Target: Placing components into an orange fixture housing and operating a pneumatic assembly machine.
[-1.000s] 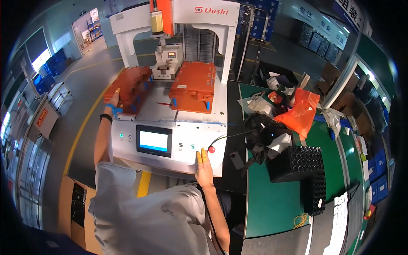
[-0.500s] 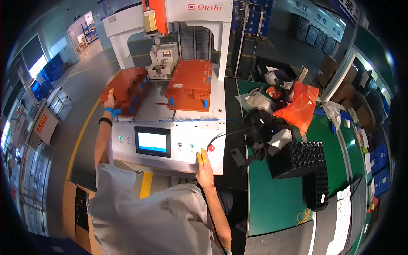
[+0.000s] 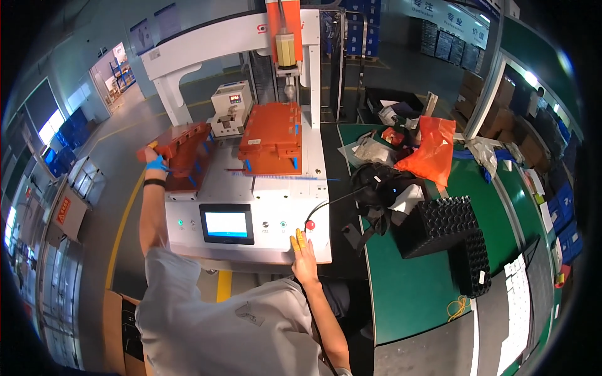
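- Left hand, wrapped in blue tape at the fingers and with a dark band at the wrist, stretched far out and closed on the near corner of a flat orange plastic fixture tray.
- That tray tilted, lifted at the held end, over the left side of the white bench-top machine.
- Second flat orange plastic fixture tray lying level on the machine bed, just right of the first, under the white gantry with its orange-and-yellow dispensing head.
- Right hand, yellow-tipped fingers, laid open against the front edge of the machine, just below the round red stop button; gripping nothing.
- Small blue-lit touchscreen on the machine's front panel, between the two arms.
- Hands well apart, one at each side of the machine.
- Small white box-shaped unit with a red display behind the trays.
- Green-topped workbench to the right, carrying a stack of black moulded cell trays, a black bundle of straps and cable and a crumpled orange plastic bag.
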The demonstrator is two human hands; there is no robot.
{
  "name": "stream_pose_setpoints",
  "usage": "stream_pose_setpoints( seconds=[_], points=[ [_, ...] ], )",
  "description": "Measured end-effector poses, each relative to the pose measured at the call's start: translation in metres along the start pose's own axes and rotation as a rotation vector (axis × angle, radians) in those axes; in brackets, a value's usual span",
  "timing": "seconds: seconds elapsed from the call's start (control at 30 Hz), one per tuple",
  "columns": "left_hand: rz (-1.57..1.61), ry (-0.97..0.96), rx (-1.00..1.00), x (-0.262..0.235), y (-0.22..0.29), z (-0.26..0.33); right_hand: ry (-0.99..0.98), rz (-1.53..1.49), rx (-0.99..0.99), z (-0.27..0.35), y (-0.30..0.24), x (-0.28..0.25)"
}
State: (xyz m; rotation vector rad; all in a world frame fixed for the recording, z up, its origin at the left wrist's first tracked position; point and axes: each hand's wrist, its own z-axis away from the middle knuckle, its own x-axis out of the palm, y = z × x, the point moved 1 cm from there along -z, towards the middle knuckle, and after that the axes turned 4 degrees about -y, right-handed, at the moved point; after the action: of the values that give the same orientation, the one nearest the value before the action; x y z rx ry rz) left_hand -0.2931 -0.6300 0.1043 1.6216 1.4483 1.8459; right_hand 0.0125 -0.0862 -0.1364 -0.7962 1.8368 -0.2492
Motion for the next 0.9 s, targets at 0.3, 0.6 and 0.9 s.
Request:
stream_pose_setpoints(
  seconds=[0.3,0.6,0.9],
  points=[
    [0.02,-0.243,-0.036,0.055,0.072,0.225,-0.052,-0.039,0.053,0.006,0.006,0.003],
    [-0.025,-0.607,-0.463,0.122,-0.03,0.35,-0.092,-0.078,0.141,0.011,0.011,0.013],
    [0.088,-1.089,-1.433,0.242,-0.142,0.537,0.342,-0.449,0.66,0.112,-0.042,-0.014]
  ],
)
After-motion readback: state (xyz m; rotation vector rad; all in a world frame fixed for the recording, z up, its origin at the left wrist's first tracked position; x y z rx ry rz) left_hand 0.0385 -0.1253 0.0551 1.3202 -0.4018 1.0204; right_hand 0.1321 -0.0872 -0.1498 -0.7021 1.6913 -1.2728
